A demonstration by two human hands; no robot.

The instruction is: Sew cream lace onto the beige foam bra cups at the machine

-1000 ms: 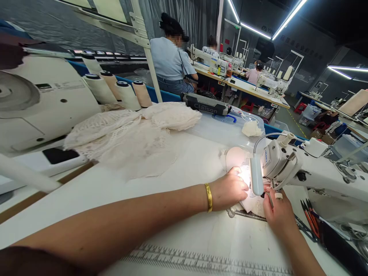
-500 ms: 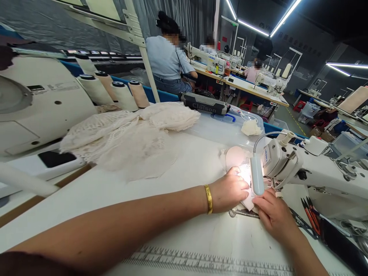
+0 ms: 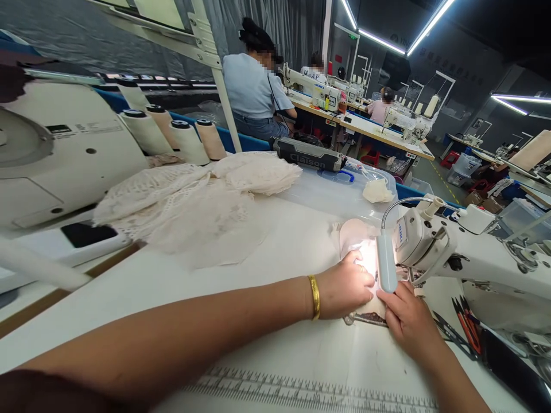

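A pale pink, rounded fabric piece (image 3: 353,230) lies at the needle end of a white sewing machine (image 3: 430,241), brightly lit by a small clip lamp (image 3: 387,261) on a bent neck. My left hand (image 3: 346,285), with a gold bangle at the wrist, presses curled fingers on this fabric left of the lamp. On the other side, my right hand (image 3: 408,316) has its thumb and fingers closed at the fabric's near right edge, partly under the lamp. The needle and presser foot are hidden behind lamp and fingers.
Cream lace fabric (image 3: 206,201) is heaped at the left, near thread cones (image 3: 188,142). Scissors (image 3: 455,335) and orange-handled snips (image 3: 469,327) lie at the right beside a black object (image 3: 512,367). A ruler (image 3: 301,390) runs along the front. Other people sit at machines behind.
The near tip of the fabric that stuck out between my hands has drawn in, uncovering more of the dark slot and metal edge below. Both hands stay almost in place.
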